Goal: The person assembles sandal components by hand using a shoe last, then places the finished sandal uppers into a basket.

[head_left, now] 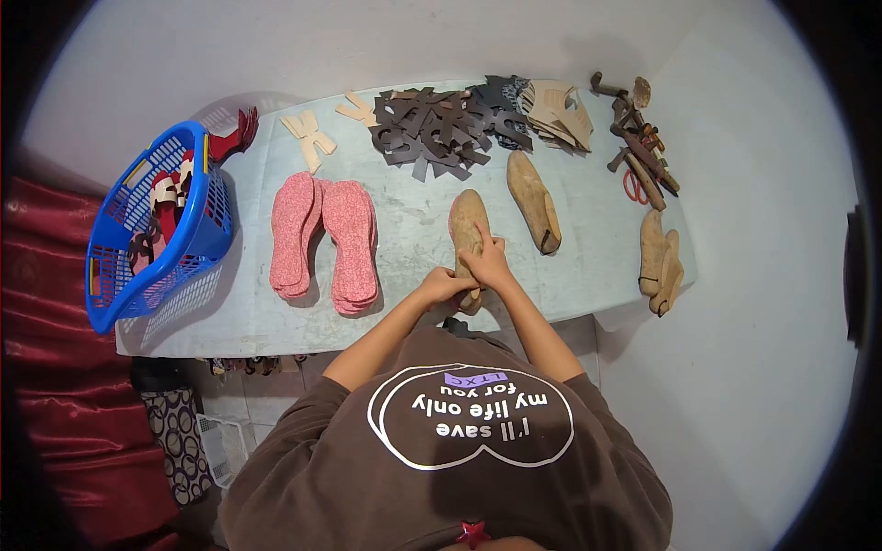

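Observation:
A wooden shoe last [466,209] is between my two hands near the table's front edge, toe pointing away from me. A thin pink rim shows along its left side, like an insole beneath it. My left hand [445,285] grips the heel end, fingers curled around it. My right hand [490,261] is wrapped around the last's middle, with a finger stretched along its top. A second wooden last [531,197] lies just right of my hands. To the left lie two stacks of pink patterned insoles [296,234].
A blue basket [197,262] holding sandals stands at the table's left end. Dark cut strap pieces [430,129] and beige pieces [559,112] are piled at the back. Hand tools [643,156] lie at the back right; another pair of lasts [654,257] sits by the right edge.

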### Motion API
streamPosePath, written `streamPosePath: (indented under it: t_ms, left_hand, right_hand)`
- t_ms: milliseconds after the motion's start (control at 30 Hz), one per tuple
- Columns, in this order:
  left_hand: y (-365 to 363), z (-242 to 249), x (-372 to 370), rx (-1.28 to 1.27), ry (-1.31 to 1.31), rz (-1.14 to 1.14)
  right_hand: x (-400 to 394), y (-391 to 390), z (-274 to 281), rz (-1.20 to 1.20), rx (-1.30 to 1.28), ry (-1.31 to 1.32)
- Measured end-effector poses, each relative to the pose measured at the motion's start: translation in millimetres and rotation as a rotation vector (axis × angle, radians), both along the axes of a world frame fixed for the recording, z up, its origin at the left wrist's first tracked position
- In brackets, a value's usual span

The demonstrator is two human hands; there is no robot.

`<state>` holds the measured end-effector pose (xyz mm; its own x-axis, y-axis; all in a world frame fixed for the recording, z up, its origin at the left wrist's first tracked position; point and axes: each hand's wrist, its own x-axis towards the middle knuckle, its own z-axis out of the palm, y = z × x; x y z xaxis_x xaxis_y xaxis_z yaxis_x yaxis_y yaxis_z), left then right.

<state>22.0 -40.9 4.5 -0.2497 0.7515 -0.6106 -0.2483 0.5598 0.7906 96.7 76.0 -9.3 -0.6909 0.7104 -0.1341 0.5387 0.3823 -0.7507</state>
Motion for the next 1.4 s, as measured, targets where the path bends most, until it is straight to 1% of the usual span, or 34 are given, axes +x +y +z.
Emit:
streamPosePath:
  t_ms: [33,133,200,233,300,433,500,533,600,633,667,700,733,767,800,833,867,900,933,967,1000,1133,1233,1333,1367,1400]
  left_hand:
    - [0,-1,0,0.000,-0.001,0.004]
    - [0,-12,1,-0.040,0.049,-0.036]
    - [-1,-21,5,0.137,0.345,0.102]
    - [0,-22,2,0.138,0.345,0.103]
    - [1,-19,-10,0.261,0.417,0.108]
    - [5,-7,-29,0.285,0.378,0.090]
    - [9,0,-35,0.233,0.296,0.069]
    - [12,-3,-36,0.237,0.301,0.072]
    - [18,-5,-32,0.472,0.626,0.095]
    - [22,-4,-31,0.472,0.630,0.100]
    - [27,-2,-29,0.534,0.745,0.066]
    - [33,-2,-27,0.595,0.859,0.031]
    - [38,-4,-23,0.603,0.919,0.057]
    - [45,-4,-21,0.605,0.922,0.061]
    - [51,-7,-20,0.609,0.981,0.043]
    - [56,-10,-20,0.611,1.041,0.025]
    - [61,-13,-19,0.757,1.003,0.053]
    - [61,-15,-20,0.761,1.005,0.055]
    - [59,-16,-22,0.778,0.979,-0.042]
    - [58,-18,-24,0.793,0.952,-0.139]
    - [60,-20,-25,0.818,0.858,-0.099]
    - [64,-27,-24,0.845,0.861,-0.009]
    - [63,-29,-24,0.840,0.848,0.004]
    - [62,-30,-26,0.829,0.840,-0.007]
    - [62,-30,-25,0.823,0.833,-0.001]
    - [62,-29,-26,0.810,0.828,-0.004]
  right_hand:
    - [-1,-2,-1,-0.012,0.013,-0.035]
    - [1,-2,0,-0.019,-0.016,-0.025]
    - [4,-5,-1,-0.016,-0.017,-0.040]
    - [4,-6,-1,-0.014,-0.020,-0.053]
    - [4,-8,0,-0.017,-0.025,-0.062]
    - [5,-11,14,0.005,-0.008,-0.091]
    - [6,-4,9,0.011,-0.033,-0.075]
    - [6,1,4,0.016,-0.061,-0.062]
    - [5,16,-4,0.029,-0.076,-0.010]
    - [4,21,-7,0.040,-0.095,0.037]
    - [3,29,-8,0.069,-0.068,0.081]
    - [0,36,-8,0.074,-0.065,0.083]
    - [-3,44,-7,0.053,-0.041,0.067]
    - [-8,52,-6,0.031,-0.016,0.051]
    - [-13,58,1,0.034,0.051,0.035]
    - [-21,67,1,0.036,0.055,0.037]
    - [-30,76,2,0.051,-0.005,0.065]
    - [-37,82,8,0.065,-0.065,0.091]
    - [-43,85,17,0.085,0.095,0.130]
    - [-53,90,20,0.085,0.100,0.132]
    - [-63,96,24,0.129,0.101,0.156]
    - [-110,113,33,0.215,0.147,0.161]
    - [-149,125,33,0.259,0.177,0.176]
    - [-184,127,36,0.189,0.380,0.078]
    - [-193,128,37,0.196,0.377,0.081]
    - [-202,128,40,0.102,0.316,-0.023]
